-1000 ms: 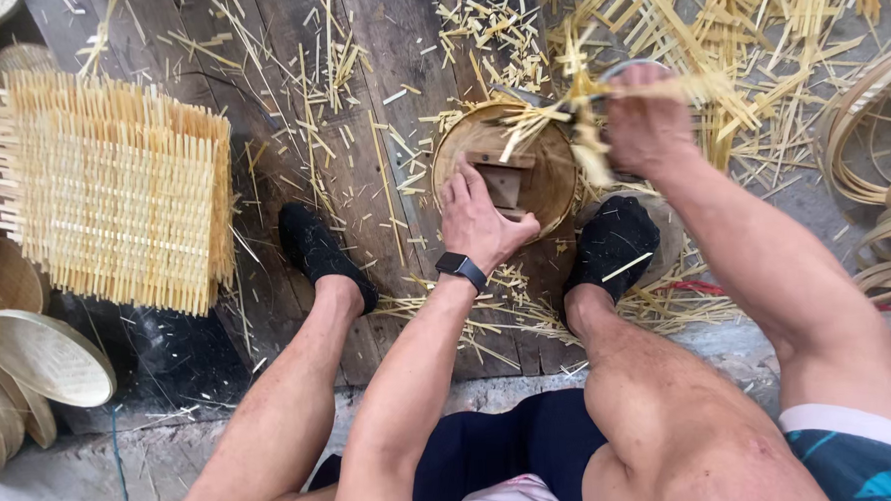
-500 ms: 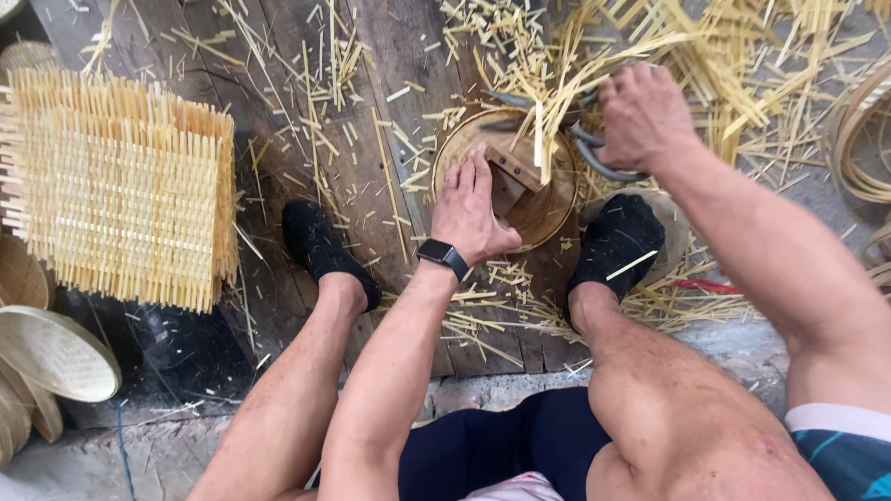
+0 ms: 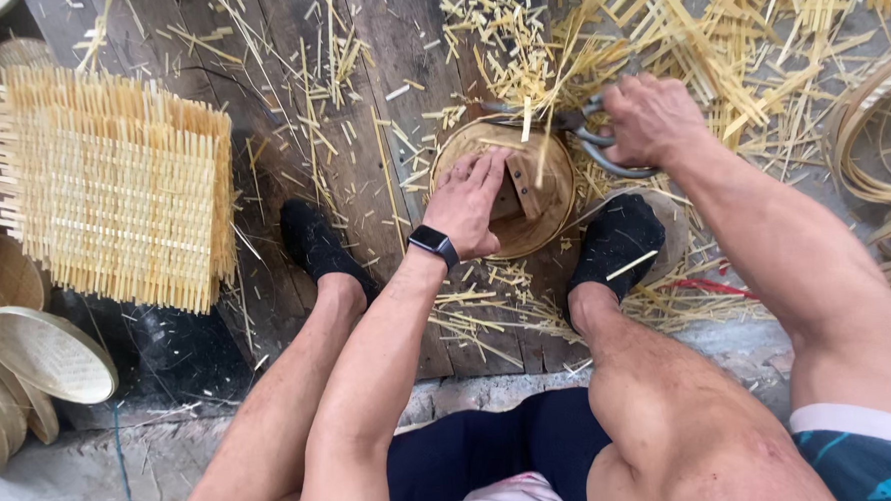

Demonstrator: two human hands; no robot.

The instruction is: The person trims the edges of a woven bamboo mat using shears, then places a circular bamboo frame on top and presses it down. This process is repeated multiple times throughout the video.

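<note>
- While the person sits with both feet on the dark wooden floor planks [image 3: 379, 103], the round shallow woven bamboo basket [image 3: 549, 211] lies flat between the two black shoes, a little far from them and near the middle of the scene.
- The left hand [image 3: 474, 204] lies on the basket with fingers stretched and flat, pressing down a small wooden block [image 3: 523, 187] in its middle; it does not close around anything.
- The right hand [image 3: 650, 121] is curled tight around the grey handles of metal shears [image 3: 591, 139] at the far right rim of the basket; the blades point left along the rim, but I cannot tell how far they are open.
- I judge the basket to be light and rather stiff, with thin strips that can split or prick, so holding from above in the centre, or at the firm rim, seems best.
- Being round, the basket has no real long axis; its open side faces up, and loose strip ends stick out at the far edge.
- To the left lies a square pale woven bamboo mat [image 3: 112, 190] with free ends, and finished round trays [image 3: 44, 353] are stacked at the near left.
- Cut yellow bamboo slivers [image 3: 716, 28] cover the floor at the far right.
</note>
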